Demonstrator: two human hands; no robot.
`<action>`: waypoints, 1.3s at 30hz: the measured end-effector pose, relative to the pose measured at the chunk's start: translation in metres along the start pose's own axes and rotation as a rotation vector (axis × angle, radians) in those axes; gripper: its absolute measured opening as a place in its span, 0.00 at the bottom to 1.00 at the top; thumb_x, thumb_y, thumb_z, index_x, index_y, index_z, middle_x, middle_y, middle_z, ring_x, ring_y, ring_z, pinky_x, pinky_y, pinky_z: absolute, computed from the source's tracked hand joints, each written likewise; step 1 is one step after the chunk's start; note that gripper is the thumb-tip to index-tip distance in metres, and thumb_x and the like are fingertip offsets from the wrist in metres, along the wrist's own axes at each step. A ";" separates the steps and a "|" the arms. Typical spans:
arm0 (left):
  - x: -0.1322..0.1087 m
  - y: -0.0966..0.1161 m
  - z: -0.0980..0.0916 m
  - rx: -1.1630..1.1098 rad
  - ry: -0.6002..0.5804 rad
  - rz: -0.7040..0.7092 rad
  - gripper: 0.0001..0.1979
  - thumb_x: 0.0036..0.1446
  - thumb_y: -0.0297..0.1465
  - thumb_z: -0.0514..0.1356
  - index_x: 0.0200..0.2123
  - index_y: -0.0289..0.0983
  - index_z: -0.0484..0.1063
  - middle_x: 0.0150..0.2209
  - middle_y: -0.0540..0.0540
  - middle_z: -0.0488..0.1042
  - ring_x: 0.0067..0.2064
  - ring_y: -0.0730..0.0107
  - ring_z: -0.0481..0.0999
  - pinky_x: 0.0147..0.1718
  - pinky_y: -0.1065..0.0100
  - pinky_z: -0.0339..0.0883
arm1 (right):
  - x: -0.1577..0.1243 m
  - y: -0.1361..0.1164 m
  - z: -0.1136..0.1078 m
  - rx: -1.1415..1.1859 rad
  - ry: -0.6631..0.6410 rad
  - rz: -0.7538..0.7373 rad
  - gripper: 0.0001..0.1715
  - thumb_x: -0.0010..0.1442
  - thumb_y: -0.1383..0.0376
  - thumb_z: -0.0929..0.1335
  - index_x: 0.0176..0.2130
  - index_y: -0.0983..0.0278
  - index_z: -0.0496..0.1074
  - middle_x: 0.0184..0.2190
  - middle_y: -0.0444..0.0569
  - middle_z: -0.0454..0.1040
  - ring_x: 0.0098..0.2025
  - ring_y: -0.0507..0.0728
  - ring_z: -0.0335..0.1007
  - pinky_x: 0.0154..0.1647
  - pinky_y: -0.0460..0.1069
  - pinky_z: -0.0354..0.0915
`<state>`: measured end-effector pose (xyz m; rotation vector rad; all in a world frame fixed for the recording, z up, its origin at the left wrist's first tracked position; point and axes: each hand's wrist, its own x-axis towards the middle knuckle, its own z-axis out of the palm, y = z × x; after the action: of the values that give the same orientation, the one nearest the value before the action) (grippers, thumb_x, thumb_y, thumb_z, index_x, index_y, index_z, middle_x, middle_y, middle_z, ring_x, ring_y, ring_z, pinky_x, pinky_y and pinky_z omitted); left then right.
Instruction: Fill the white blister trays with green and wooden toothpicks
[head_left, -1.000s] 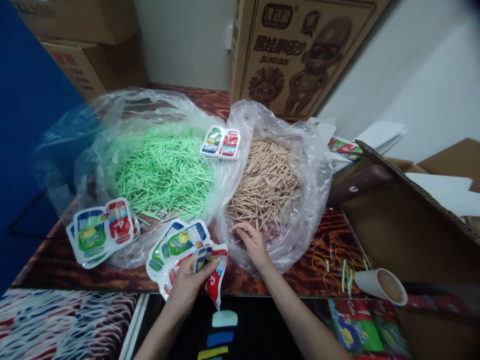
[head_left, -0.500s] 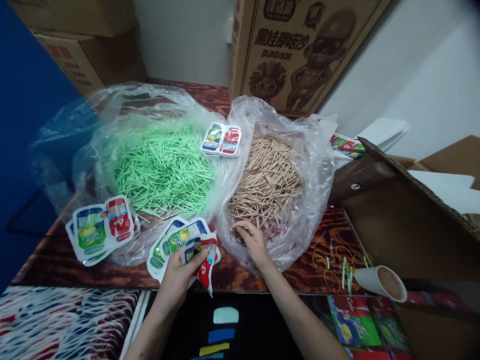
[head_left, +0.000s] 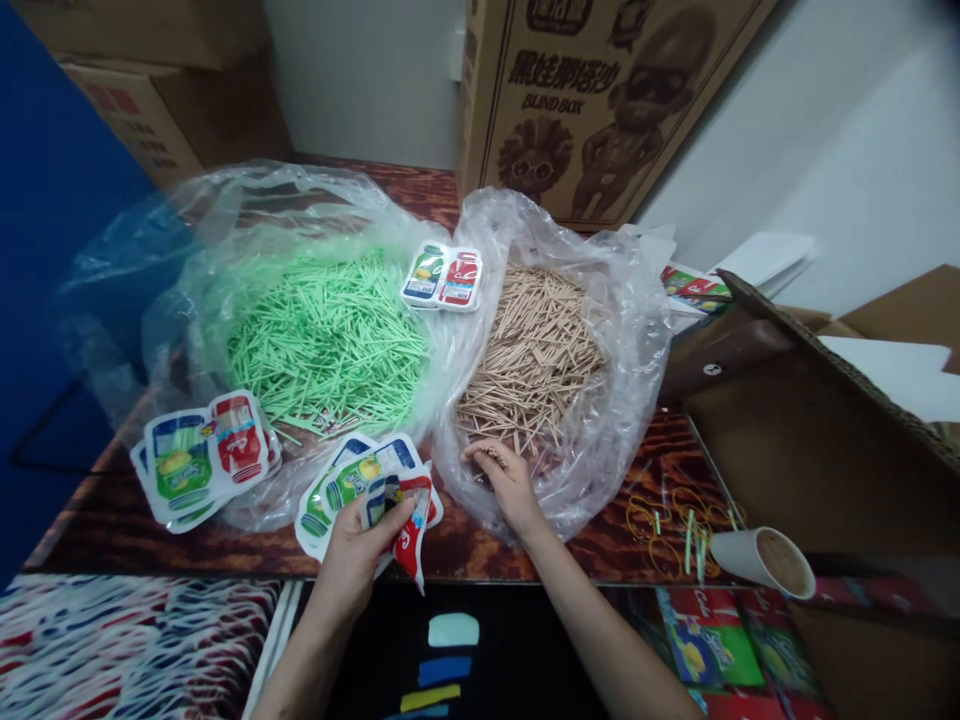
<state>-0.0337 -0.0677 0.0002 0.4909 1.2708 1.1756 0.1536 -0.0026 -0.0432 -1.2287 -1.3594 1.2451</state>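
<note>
My left hand (head_left: 354,548) is closed on a bent, can-shaped printed packet (head_left: 409,545), its red part folded toward me. Beneath it, more flat green, blue and white packets (head_left: 337,490) lie on the table. My right hand (head_left: 511,488) is closed around several thin brown sticks (head_left: 491,455), with their ends showing between the fingers. It rests at the near edge of a clear plastic bag (head_left: 630,400) holding a heap of brown sticks (head_left: 532,350). To the left, another clear bag (head_left: 172,330) holds a heap of light green sticks (head_left: 330,340).
A filled packet (head_left: 442,276) lies between the bags, and a stack of filled packets (head_left: 206,455) sits at left. Rubber bands (head_left: 664,520) and a tipped paper cup (head_left: 761,562) are at right. Cardboard boxes (head_left: 585,110) stand behind; an open carton (head_left: 787,440) is at right.
Both hands keep nearly the same place and grip. The whole view has shifted very slightly.
</note>
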 end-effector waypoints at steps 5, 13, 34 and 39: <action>0.000 0.002 0.002 0.017 0.009 0.015 0.16 0.40 0.36 0.71 0.33 0.34 0.78 0.29 0.46 0.80 0.31 0.64 0.78 0.35 0.67 0.72 | 0.000 0.001 0.000 0.010 0.000 -0.003 0.10 0.60 0.58 0.66 0.33 0.61 0.74 0.31 0.47 0.76 0.38 0.57 0.70 0.43 0.50 0.64; 0.000 -0.003 0.002 -0.009 0.005 0.011 0.15 0.41 0.35 0.71 0.34 0.35 0.79 0.29 0.47 0.80 0.30 0.67 0.77 0.34 0.70 0.71 | 0.000 0.004 0.000 0.008 0.001 -0.011 0.09 0.60 0.60 0.66 0.34 0.61 0.74 0.32 0.46 0.76 0.38 0.57 0.71 0.43 0.50 0.63; -0.004 -0.009 -0.004 -0.045 0.007 -0.032 0.17 0.39 0.34 0.72 0.35 0.36 0.79 0.28 0.49 0.79 0.30 0.68 0.77 0.33 0.70 0.71 | 0.000 0.003 0.002 0.004 0.010 -0.015 0.10 0.59 0.59 0.67 0.32 0.62 0.74 0.31 0.46 0.75 0.36 0.56 0.70 0.40 0.49 0.65; -0.003 -0.009 -0.002 -0.014 -0.010 -0.028 0.17 0.41 0.35 0.71 0.36 0.35 0.79 0.28 0.49 0.79 0.29 0.68 0.76 0.32 0.71 0.70 | 0.001 0.004 0.002 -0.001 0.011 -0.028 0.09 0.59 0.60 0.67 0.33 0.62 0.74 0.31 0.46 0.75 0.37 0.56 0.70 0.40 0.49 0.65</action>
<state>-0.0318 -0.0744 -0.0067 0.4672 1.2562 1.1563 0.1518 -0.0023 -0.0470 -1.2109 -1.3649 1.2169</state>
